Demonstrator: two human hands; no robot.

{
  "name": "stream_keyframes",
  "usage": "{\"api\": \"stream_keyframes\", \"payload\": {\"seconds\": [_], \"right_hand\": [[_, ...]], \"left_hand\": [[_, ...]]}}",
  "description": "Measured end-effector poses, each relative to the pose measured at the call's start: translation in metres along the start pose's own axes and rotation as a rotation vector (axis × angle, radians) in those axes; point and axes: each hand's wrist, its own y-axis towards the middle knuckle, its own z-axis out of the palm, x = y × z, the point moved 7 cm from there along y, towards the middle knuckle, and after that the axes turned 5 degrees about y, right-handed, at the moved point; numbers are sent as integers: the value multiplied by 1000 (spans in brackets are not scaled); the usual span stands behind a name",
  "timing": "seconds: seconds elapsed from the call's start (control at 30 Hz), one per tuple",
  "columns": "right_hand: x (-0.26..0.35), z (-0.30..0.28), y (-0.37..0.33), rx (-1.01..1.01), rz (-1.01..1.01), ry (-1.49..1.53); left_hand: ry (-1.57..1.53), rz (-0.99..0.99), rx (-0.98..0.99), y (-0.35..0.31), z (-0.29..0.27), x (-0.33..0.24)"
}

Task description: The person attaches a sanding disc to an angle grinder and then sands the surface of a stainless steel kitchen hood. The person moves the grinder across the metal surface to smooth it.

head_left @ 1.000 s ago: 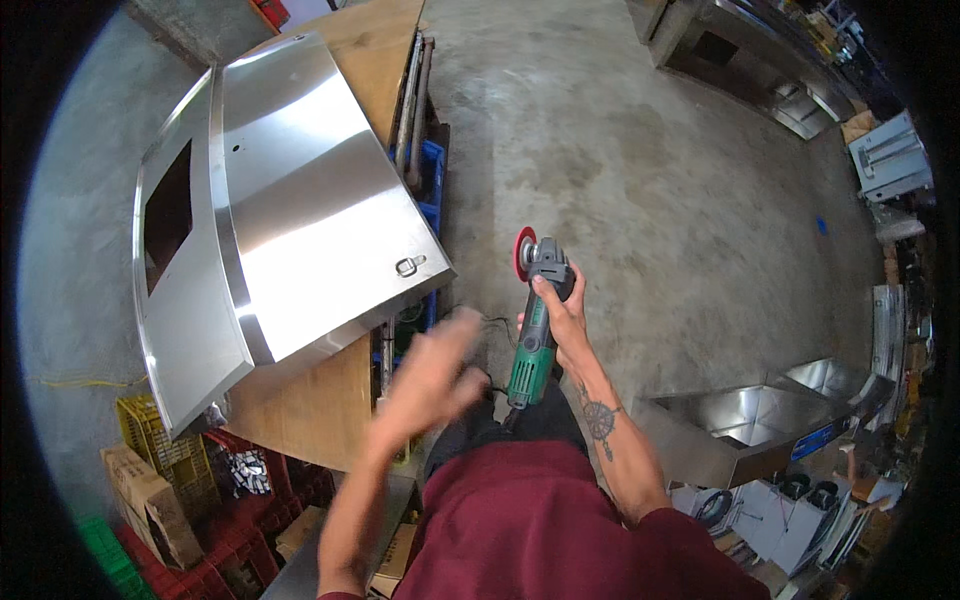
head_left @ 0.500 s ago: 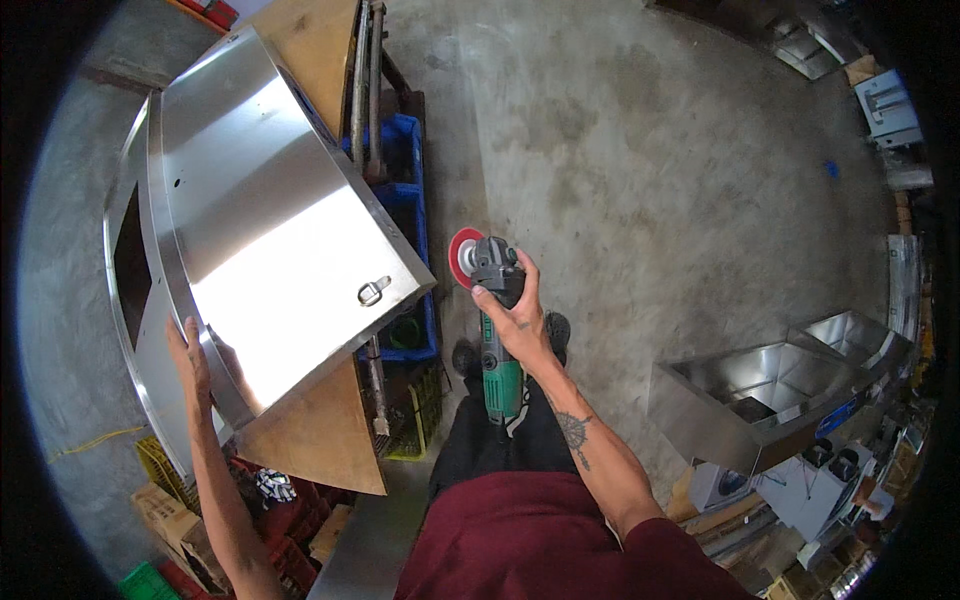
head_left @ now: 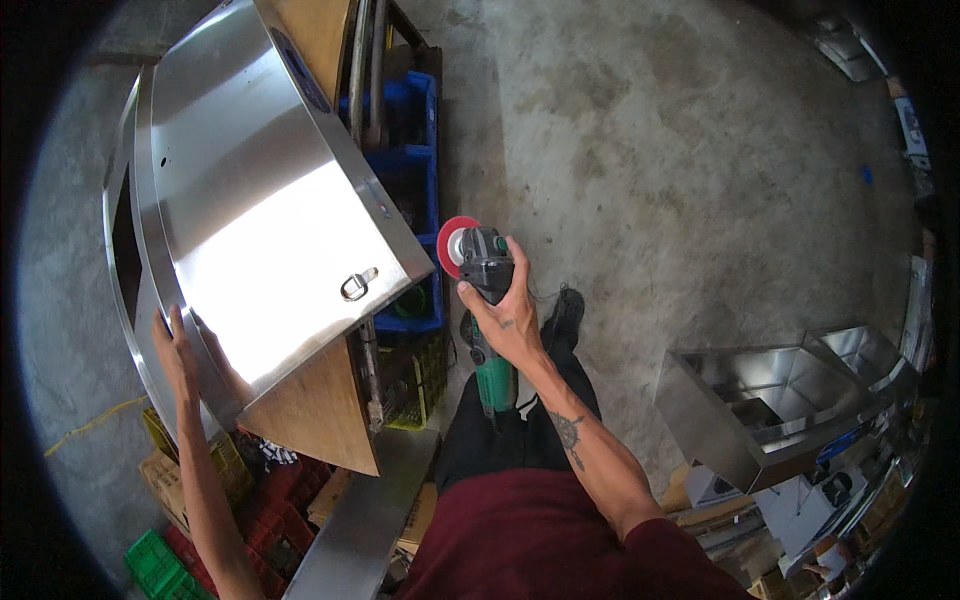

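My right hand (head_left: 510,318) is wrapped round the black front housing of a green and black angle grinder (head_left: 494,378). The red disc (head_left: 453,247) on its head sits just right of the near corner of a large, shiny stainless steel piece (head_left: 235,170). That piece lies tilted on a wooden board, and near its corner is an oval metal-edged opening (head_left: 355,287). My left hand (head_left: 177,358) rests against the flanged left edge of the steel, fingers spread along it. Part of that hand's grip, including underneath, is hidden.
Blue crates (head_left: 412,165) and a yellow crate (head_left: 405,385) stand under the wooden board (head_left: 315,415). Red crates (head_left: 275,535) and a green crate (head_left: 160,565) are at lower left. Steel sinks (head_left: 770,380) stand at right, beyond concrete floor (head_left: 640,180).
In the picture the grinder and my right hand have shifted slightly left and up, closer to the steel corner. My right foot has stepped forward. My left hand stays at the flanged edge.
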Motion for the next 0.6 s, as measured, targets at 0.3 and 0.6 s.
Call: {"api": "stream_keyframes", "payload": {"seconds": [0.3, 0.6], "right_hand": [[-6, 3, -1, 13, 21, 18], [-20, 9, 3, 38, -8, -39]], "left_hand": [[11, 52, -15, -2, -11, -5], [39, 51, -29, 3, -11, 4]]}}
